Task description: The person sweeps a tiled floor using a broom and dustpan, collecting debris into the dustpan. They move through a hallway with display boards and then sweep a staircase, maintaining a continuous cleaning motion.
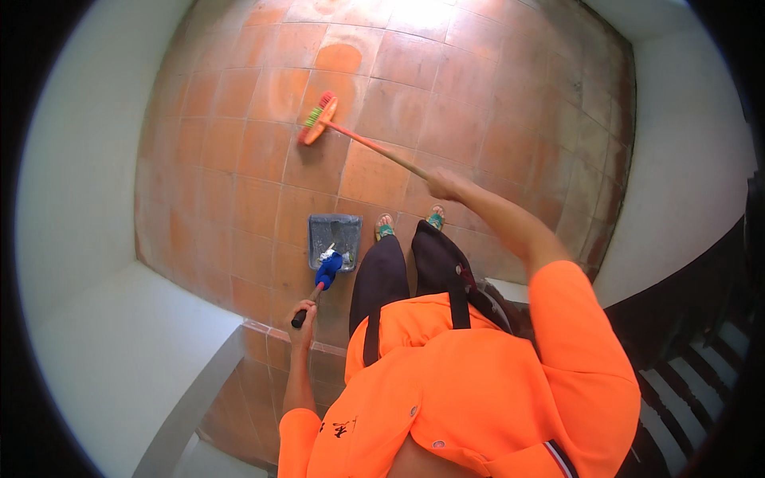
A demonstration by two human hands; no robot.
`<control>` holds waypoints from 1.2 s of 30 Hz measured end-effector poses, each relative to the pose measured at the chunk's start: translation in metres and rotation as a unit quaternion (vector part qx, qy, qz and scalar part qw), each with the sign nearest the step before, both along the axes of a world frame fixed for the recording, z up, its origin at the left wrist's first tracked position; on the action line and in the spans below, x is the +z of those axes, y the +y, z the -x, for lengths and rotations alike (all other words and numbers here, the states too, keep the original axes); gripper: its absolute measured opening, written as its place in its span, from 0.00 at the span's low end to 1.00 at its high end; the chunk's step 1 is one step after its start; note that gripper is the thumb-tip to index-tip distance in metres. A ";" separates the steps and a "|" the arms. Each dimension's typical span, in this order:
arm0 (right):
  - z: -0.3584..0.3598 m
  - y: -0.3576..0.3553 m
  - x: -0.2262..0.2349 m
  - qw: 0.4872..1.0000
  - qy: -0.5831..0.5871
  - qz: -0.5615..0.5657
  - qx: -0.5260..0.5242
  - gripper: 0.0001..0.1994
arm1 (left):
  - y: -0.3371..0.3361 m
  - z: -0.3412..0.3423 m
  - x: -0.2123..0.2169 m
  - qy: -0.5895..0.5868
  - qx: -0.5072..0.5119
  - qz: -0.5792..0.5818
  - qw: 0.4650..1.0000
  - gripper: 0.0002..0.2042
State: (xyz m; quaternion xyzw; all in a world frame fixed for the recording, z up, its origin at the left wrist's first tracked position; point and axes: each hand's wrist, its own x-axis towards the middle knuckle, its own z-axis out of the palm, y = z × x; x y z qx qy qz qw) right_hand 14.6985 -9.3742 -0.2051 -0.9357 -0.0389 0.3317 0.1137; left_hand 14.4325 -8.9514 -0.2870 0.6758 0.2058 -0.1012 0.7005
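My right hand (448,185) is closed round the handle of a broom, my arm stretched forward. The broom (319,119) has an orange head with red and green bristles, resting on the tiles ahead and left of my feet. In my left hand (301,319) is the black-gripped handle of a dustpan, fingers wrapped round it. The grey dustpan (319,231) lies on the floor left of my feet, with a blue piece where the handle joins. Some whitish debris (327,255) sits inside the pan, partly hidden by the blue piece.
Terracotta tiles cover the floor (390,119), with a damp-looking patch beyond the broom. White walls rise on the left (88,199) and right (677,159). A low tiled step edge (275,333) runs behind the dustpan. Dark railings (685,374) stand at lower right.
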 end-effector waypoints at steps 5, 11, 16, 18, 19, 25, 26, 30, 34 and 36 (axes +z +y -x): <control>0.132 -0.108 0.055 0.992 0.070 0.108 -0.010 0.13 | -0.019 0.011 -0.035 -0.030 0.029 0.010 0.999 0.04; 0.251 -0.190 0.107 0.981 0.158 0.089 -0.064 0.18 | -0.041 0.013 -0.028 0.006 -0.022 -0.035 0.999 0.03; 0.314 -0.152 0.116 0.921 0.202 -0.020 -0.334 0.19 | -0.021 0.014 -0.046 -0.013 -0.111 -0.021 0.994 0.03; 0.337 -0.128 0.087 0.908 0.147 -0.063 -0.388 0.18 | -0.003 0.021 -0.072 -0.042 -0.159 -0.021 0.986 0.03; 0.346 -0.116 0.072 0.898 0.118 -0.084 -0.416 0.18 | 0.005 0.025 -0.082 -0.046 -0.190 -0.031 0.980 0.03; 0.383 0.024 -0.051 0.933 0.038 -0.061 -0.352 0.09 | 0.079 0.044 -0.157 -0.123 -0.318 -0.034 0.940 0.04; 0.415 0.034 -0.078 0.934 0.057 -0.066 -0.346 0.08 | 0.078 0.049 -0.162 -0.120 -0.342 -0.024 0.932 0.04; 0.546 0.167 -0.110 0.923 0.172 -0.049 -0.340 0.10 | 0.126 0.080 -0.207 -0.210 -0.392 -0.121 0.887 0.05; 0.672 0.262 -0.064 0.812 0.288 -0.194 -0.470 0.08 | 0.144 0.133 -0.265 -0.160 -0.416 -0.136 0.885 0.05; 0.605 0.226 0.021 0.808 0.245 -0.229 -0.484 0.09 | 0.085 0.017 -0.196 -0.207 -0.382 -0.137 0.890 0.05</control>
